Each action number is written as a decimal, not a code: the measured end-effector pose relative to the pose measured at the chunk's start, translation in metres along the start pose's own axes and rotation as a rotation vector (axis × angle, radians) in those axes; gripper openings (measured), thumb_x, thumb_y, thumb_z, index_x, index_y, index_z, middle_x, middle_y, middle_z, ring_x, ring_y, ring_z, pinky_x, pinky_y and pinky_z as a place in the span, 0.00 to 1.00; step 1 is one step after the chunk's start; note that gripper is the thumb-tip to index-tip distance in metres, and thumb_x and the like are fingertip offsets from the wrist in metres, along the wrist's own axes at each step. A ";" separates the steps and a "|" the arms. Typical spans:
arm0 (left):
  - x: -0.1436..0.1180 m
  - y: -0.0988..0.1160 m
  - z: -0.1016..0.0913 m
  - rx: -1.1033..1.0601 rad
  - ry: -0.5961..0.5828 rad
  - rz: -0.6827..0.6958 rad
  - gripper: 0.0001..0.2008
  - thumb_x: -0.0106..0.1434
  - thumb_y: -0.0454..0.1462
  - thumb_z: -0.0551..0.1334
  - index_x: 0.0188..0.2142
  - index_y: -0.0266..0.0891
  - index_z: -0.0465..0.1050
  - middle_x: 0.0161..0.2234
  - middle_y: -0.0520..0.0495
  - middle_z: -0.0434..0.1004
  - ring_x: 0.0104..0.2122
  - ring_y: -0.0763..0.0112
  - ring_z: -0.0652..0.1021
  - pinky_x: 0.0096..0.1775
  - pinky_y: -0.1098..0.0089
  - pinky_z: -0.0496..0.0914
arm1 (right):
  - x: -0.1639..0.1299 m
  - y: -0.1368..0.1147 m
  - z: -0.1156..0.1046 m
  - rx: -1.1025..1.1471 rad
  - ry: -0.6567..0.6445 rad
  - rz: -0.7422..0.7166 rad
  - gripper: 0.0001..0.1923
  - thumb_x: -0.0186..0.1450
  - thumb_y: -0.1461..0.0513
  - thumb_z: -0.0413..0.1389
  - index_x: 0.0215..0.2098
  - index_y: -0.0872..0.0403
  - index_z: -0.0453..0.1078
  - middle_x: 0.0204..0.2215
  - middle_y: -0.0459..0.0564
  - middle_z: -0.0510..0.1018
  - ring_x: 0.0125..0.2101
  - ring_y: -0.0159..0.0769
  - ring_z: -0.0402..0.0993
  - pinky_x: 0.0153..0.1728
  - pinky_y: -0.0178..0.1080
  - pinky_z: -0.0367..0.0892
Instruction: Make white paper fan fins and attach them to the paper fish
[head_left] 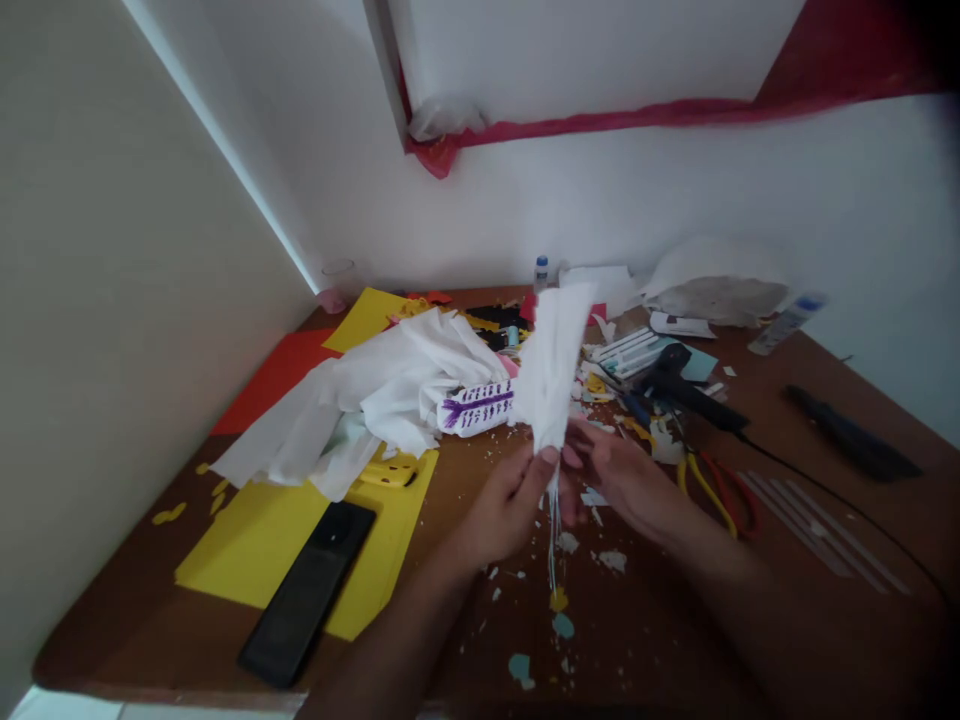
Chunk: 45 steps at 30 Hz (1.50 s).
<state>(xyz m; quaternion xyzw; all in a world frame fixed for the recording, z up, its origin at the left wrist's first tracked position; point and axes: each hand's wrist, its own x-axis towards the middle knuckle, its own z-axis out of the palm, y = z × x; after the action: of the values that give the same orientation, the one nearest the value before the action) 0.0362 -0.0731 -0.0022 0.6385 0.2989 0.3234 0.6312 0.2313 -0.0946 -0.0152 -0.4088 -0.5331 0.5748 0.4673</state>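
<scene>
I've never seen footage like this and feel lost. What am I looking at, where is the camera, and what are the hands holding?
There is no machine here: a person works with two bare hands, and the single picture comes from a camera worn on their head, looking forward and down. That is why the arms enter from the bottom edge.

The left hand and right hand meet at the lower end of a bunch of white tissue paper, which stands up and fans out above them; thin white strands hang below.

They work over a brown table in a white-walled corner. On it lie a yellow paper sheet with a black phone on top, a heap of white cloth or paper, a red sheet, yellow-handled pliers, a black corded tool, a glue bottle and many paper scraps.
</scene>
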 end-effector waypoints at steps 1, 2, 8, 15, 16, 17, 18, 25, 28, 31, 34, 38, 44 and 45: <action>-0.001 -0.001 0.004 -0.025 -0.078 -0.013 0.29 0.81 0.56 0.48 0.50 0.39 0.79 0.28 0.46 0.82 0.33 0.58 0.84 0.42 0.60 0.77 | -0.002 0.000 0.004 0.102 -0.103 0.095 0.36 0.68 0.31 0.57 0.54 0.50 0.76 0.26 0.48 0.81 0.21 0.39 0.78 0.20 0.37 0.71; -0.002 -0.003 0.007 -0.042 -0.140 -0.019 0.30 0.80 0.57 0.48 0.47 0.39 0.80 0.28 0.45 0.82 0.34 0.58 0.84 0.44 0.59 0.77 | -0.004 0.001 0.008 0.176 -0.170 0.184 0.35 0.67 0.32 0.60 0.54 0.50 0.76 0.23 0.46 0.80 0.17 0.37 0.75 0.16 0.34 0.67; -0.003 -0.019 0.013 -0.169 -0.264 -0.129 0.27 0.80 0.56 0.51 0.47 0.39 0.78 0.25 0.49 0.80 0.31 0.63 0.82 0.46 0.63 0.75 | -0.001 0.009 0.014 0.412 -0.030 0.374 0.28 0.66 0.36 0.64 0.45 0.50 0.75 0.27 0.48 0.84 0.14 0.39 0.77 0.10 0.37 0.68; -0.001 -0.018 0.004 -0.087 -0.421 -0.228 0.26 0.80 0.56 0.51 0.43 0.39 0.76 0.29 0.46 0.84 0.35 0.63 0.80 0.48 0.64 0.71 | 0.017 0.005 0.007 0.580 0.250 0.209 0.26 0.62 0.40 0.72 0.36 0.48 0.70 0.21 0.40 0.72 0.24 0.36 0.76 0.23 0.35 0.73; -0.001 -0.018 0.003 -0.072 -0.440 -0.231 0.25 0.80 0.56 0.51 0.42 0.39 0.75 0.30 0.46 0.85 0.35 0.63 0.80 0.48 0.64 0.71 | 0.018 0.004 0.006 0.616 0.238 0.191 0.27 0.61 0.40 0.73 0.33 0.49 0.68 0.19 0.36 0.66 0.21 0.31 0.69 0.23 0.34 0.72; -0.001 -0.017 0.003 -0.054 -0.450 -0.231 0.25 0.80 0.55 0.51 0.42 0.39 0.75 0.31 0.46 0.85 0.36 0.64 0.80 0.49 0.64 0.71 | 0.018 0.003 0.006 0.650 0.225 0.173 0.29 0.61 0.40 0.73 0.31 0.49 0.65 0.17 0.34 0.60 0.18 0.28 0.61 0.24 0.33 0.70; -0.001 -0.017 0.003 -0.038 -0.455 -0.229 0.25 0.80 0.55 0.51 0.42 0.40 0.75 0.32 0.46 0.86 0.37 0.64 0.80 0.50 0.64 0.71 | 0.018 0.002 0.005 0.680 0.210 0.162 0.31 0.62 0.39 0.72 0.29 0.49 0.62 0.17 0.33 0.56 0.17 0.26 0.54 0.23 0.31 0.68; 0.001 -0.032 0.018 -0.269 -0.412 -0.319 0.25 0.74 0.57 0.59 0.46 0.38 0.79 0.36 0.41 0.88 0.41 0.58 0.83 0.56 0.57 0.72 | 0.017 -0.009 0.002 0.811 0.161 0.181 0.34 0.67 0.41 0.68 0.24 0.49 0.51 0.14 0.32 0.49 0.15 0.25 0.35 0.14 0.29 0.49; -0.002 -0.037 0.031 -0.463 -0.384 -0.407 0.28 0.70 0.61 0.63 0.42 0.38 0.78 0.37 0.39 0.86 0.38 0.56 0.85 0.51 0.55 0.76 | 0.016 -0.010 0.003 0.769 0.220 0.177 0.35 0.67 0.41 0.67 0.24 0.48 0.50 0.13 0.31 0.47 0.15 0.25 0.35 0.13 0.29 0.45; -0.005 -0.039 0.037 -0.397 -0.351 -0.412 0.30 0.71 0.64 0.60 0.39 0.39 0.74 0.31 0.45 0.82 0.31 0.61 0.83 0.42 0.61 0.75 | 0.015 -0.008 0.007 0.727 0.288 0.173 0.36 0.65 0.39 0.68 0.24 0.48 0.51 0.13 0.31 0.46 0.14 0.24 0.34 0.11 0.29 0.42; -0.005 -0.037 0.032 -0.223 -0.333 -0.362 0.28 0.74 0.64 0.56 0.39 0.41 0.69 0.25 0.54 0.72 0.25 0.69 0.78 0.34 0.67 0.70 | 0.015 -0.008 0.008 0.701 0.284 0.150 0.35 0.65 0.39 0.69 0.25 0.48 0.52 0.14 0.31 0.45 0.15 0.25 0.35 0.12 0.29 0.44; -0.004 -0.029 0.020 -0.105 -0.375 -0.325 0.27 0.76 0.63 0.51 0.42 0.42 0.67 0.23 0.58 0.66 0.22 0.71 0.75 0.31 0.70 0.67 | 0.018 -0.016 -0.008 0.712 0.246 0.100 0.29 0.63 0.40 0.71 0.29 0.49 0.62 0.20 0.34 0.55 0.19 0.27 0.48 0.21 0.32 0.63; -0.007 -0.018 0.019 0.014 -0.461 -0.343 0.27 0.78 0.62 0.48 0.41 0.43 0.64 0.23 0.58 0.66 0.20 0.71 0.75 0.26 0.71 0.62 | 0.018 -0.026 -0.038 0.664 0.358 0.002 0.34 0.67 0.39 0.67 0.25 0.47 0.52 0.17 0.32 0.45 0.18 0.28 0.33 0.15 0.33 0.47; -0.007 -0.017 0.020 0.017 -0.468 -0.339 0.27 0.77 0.63 0.48 0.41 0.44 0.64 0.23 0.58 0.67 0.20 0.71 0.75 0.26 0.71 0.62 | 0.017 -0.026 -0.039 0.646 0.362 0.017 0.36 0.67 0.38 0.65 0.24 0.47 0.49 0.16 0.32 0.44 0.18 0.28 0.31 0.14 0.33 0.44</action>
<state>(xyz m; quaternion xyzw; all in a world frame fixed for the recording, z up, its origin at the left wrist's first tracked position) 0.0480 -0.0907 -0.0192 0.6418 0.2502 0.0545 0.7228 0.2678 -0.0688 0.0070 -0.3395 -0.2293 0.6356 0.6543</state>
